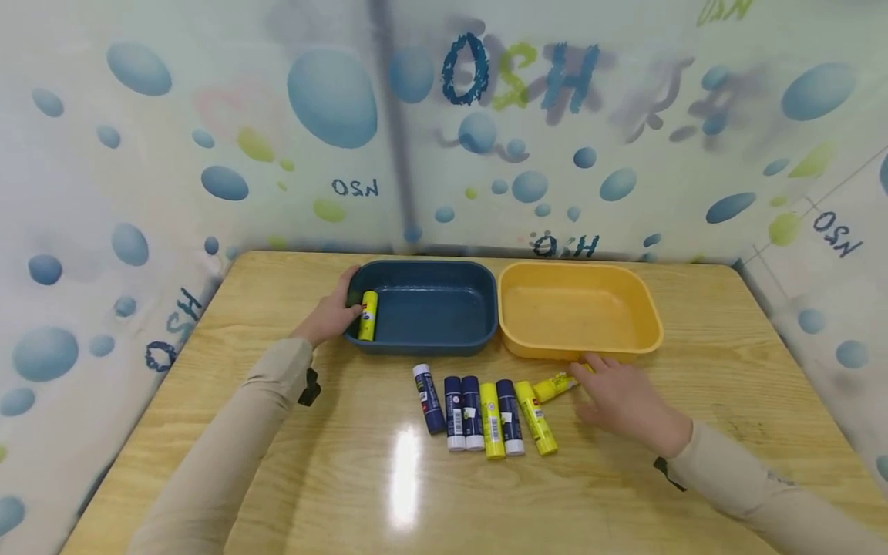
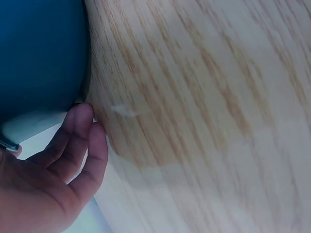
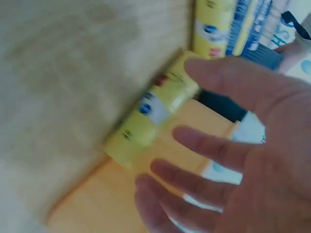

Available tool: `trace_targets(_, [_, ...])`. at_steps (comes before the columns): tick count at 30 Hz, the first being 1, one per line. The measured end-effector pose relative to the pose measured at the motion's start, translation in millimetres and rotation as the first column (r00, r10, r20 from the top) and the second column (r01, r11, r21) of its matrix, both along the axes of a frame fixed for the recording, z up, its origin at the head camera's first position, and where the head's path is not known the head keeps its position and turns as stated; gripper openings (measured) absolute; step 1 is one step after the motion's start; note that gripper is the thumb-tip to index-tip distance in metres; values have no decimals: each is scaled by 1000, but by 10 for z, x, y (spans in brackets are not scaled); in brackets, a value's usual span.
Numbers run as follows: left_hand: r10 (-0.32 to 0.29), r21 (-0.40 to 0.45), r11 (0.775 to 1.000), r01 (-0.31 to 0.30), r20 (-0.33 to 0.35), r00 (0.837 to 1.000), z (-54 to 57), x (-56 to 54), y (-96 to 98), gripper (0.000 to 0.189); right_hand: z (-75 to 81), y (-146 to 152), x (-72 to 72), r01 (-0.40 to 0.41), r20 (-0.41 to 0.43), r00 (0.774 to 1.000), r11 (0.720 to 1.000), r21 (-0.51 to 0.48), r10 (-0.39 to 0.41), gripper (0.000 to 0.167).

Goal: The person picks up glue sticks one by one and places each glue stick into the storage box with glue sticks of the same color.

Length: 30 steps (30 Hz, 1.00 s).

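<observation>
Two smooth, round-cornered trays, a dark blue tray (image 1: 433, 316) and an orange-yellow tray (image 1: 579, 316), sit mid-frame on a wood-grain surface (image 1: 333, 478). Of eight cylindrical glue sticks, four navy glue sticks (image 1: 454, 412) and three yellow glue sticks (image 1: 492, 420) lie below them; one yellow stick (image 1: 368, 316) is inside the blue tray's left end. Centre left, the left hand (image 1: 329, 314) clasps that tray's rim; right of centre, the right hand's (image 1: 627, 401) grip is loose, fingers apart beside the rightmost yellow stick.

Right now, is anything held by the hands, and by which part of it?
The left hand holds the blue tray by its left end. The right hand is at a yellow glue stick, with no grip visible.
</observation>
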State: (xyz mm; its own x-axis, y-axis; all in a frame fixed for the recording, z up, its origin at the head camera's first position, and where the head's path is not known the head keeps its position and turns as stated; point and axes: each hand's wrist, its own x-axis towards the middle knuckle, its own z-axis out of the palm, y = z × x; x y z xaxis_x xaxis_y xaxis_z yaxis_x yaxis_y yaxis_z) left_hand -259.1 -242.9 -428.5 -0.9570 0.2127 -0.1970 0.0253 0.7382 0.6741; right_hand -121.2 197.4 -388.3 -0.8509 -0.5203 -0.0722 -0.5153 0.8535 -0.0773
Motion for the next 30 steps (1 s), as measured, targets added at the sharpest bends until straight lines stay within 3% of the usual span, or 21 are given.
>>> trace_targets(3, [-4,-4,1000,4,-15,1000,16,11,-2,73,-95,22,29,-39,-114,993,999,-1,38,53])
trace_targets(5, [-14,-7,1000,14,-32,999,27,15,1,74,-139,16,34,-39,-145,989,999,4,39,54])
trace_targets(11, [-50,-17,999,49,-55,997,32,12,-4,76,-184,-73,13,-19,-109,994,999,35,23,51])
trace_targets(19, [-82,16,996,84,-99,992,21,-9,5,76,-250,-158,-25,-6,-161,987,1000,16,9,38])
trace_targets(30, [-77,-8,997,77,-116,990,8,-16,-6,77,-289,-226,-77,15,-148,989,999,42,-9,36])
